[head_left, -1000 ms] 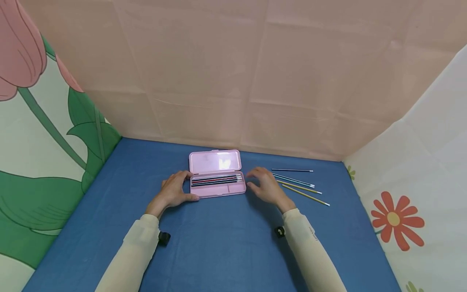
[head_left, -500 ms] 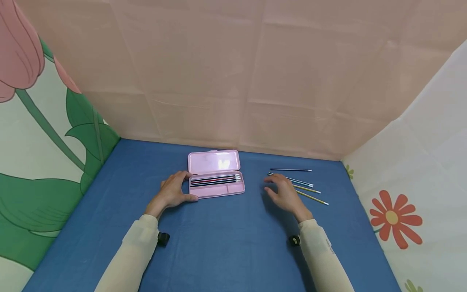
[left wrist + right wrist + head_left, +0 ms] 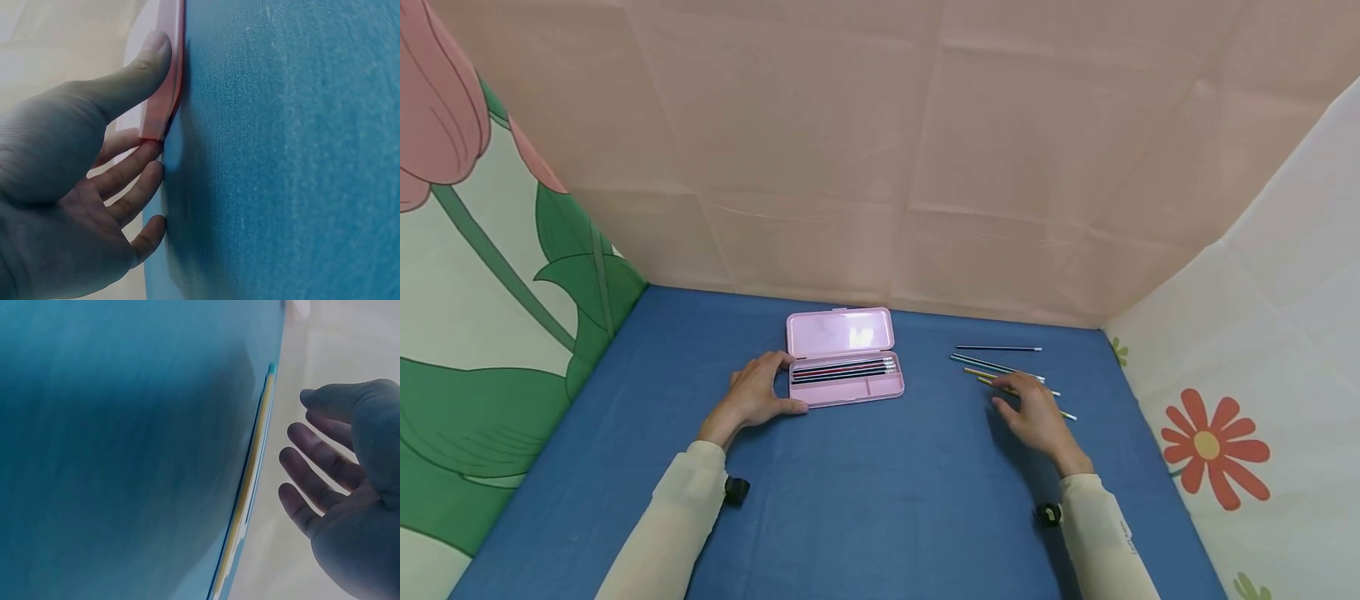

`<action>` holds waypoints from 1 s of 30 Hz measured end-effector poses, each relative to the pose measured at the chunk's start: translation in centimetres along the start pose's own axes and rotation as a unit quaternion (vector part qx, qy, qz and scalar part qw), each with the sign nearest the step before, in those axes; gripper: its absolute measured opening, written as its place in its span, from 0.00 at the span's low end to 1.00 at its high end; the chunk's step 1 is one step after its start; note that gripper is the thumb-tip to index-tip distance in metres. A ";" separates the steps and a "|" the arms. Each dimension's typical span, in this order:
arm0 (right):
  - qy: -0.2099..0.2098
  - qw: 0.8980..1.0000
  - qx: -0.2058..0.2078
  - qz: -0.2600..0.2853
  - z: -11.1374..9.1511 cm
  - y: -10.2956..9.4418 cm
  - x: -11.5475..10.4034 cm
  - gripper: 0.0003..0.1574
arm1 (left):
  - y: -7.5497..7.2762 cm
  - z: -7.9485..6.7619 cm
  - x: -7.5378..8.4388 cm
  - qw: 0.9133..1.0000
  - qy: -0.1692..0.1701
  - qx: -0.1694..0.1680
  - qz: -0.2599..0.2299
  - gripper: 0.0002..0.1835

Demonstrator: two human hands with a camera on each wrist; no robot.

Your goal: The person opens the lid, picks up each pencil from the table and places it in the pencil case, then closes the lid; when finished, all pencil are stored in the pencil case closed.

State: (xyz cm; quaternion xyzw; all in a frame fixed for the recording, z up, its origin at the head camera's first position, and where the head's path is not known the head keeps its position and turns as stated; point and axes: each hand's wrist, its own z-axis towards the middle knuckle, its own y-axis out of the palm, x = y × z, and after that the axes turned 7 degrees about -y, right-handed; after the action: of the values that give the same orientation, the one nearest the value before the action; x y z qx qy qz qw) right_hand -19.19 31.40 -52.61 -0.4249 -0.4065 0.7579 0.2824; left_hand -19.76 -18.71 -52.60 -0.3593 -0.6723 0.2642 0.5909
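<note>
A pink pencil case [image 3: 842,396] lies with its lid [image 3: 841,332] raised at the back of the blue table. Several dark striped pencils [image 3: 842,370] lie side by side in its tray. My left hand [image 3: 752,398] holds the case's left end, thumb at the front edge and fingers at the left side. Over the loose pencils on the right hovers my right hand [image 3: 1036,417], its fingers relaxed and holding nothing. Beneath it a yellow pencil [image 3: 247,487] rests on the cloth, partly covered by the fingers in the head view.
Behind the yellow pencils lie blue-green pencils [image 3: 981,363], and farther back a single dark pencil [image 3: 998,347]. A beige cloth wall [image 3: 880,167] rises at the table's rear edge, with flower-printed panels on both sides.
My right hand has travelled rightward from beside the case to above the yellow pencils. The left hand keeps its hold on the case, which stays in place.
</note>
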 end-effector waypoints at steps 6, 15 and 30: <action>0.035 0.999 0.005 -0.011 -1.8 -1.6 1.9 0.19 | 0.0 0.0 0.0 1.000 0.005 0.001 -0.002 0.44; 0.064 0.998 0.013 -0.017 -4.2 -3.6 4.8 0.22 | 0.0 -0.1 0.1 1.000 0.005 0.002 -0.009 0.44; 0.103 0.994 -0.002 -0.026 -5.1 -4.3 7.0 0.23 | 0.1 -0.2 0.1 1.000 -0.001 0.000 -0.009 0.43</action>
State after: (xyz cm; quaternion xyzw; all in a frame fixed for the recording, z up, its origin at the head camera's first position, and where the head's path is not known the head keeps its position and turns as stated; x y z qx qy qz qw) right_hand -17.72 40.91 -53.35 -0.4907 -0.3875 0.7016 0.3419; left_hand -19.56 -18.58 -52.60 -0.3531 -0.6763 0.2595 0.5921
